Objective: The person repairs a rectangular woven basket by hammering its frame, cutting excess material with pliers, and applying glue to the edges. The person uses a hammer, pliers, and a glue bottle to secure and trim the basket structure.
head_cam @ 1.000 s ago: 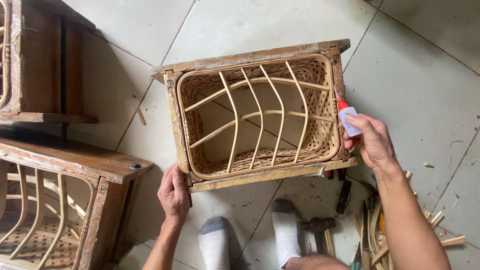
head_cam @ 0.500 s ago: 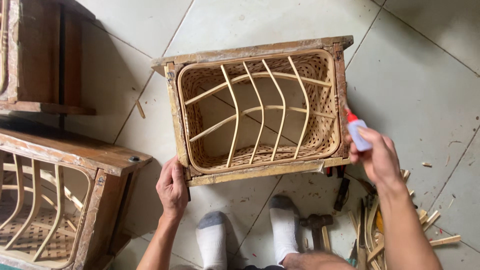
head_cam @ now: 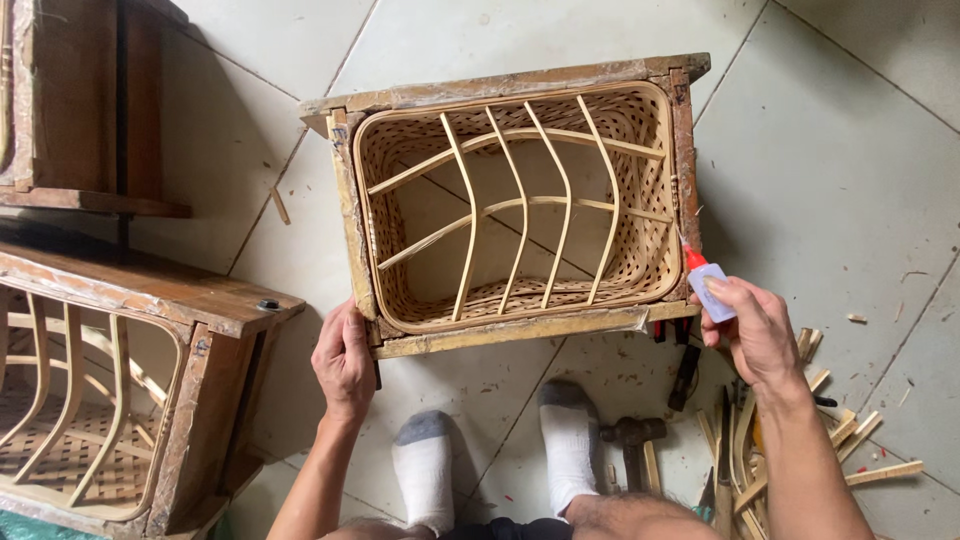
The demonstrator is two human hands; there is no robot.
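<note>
Glue bottle (head_cam: 708,285) sits in right grip (head_cam: 755,335).

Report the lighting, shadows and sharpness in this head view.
Head view: soft, even daylight, no glare on the floor tiles; faint shadows under the woven basket; left hand, right hand and glue bottle sharp; slight wide-angle stretch at edges.

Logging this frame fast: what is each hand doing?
Left hand: closed on the wooden frame corner.
Right hand: closed around a small glue bottle.
</note>
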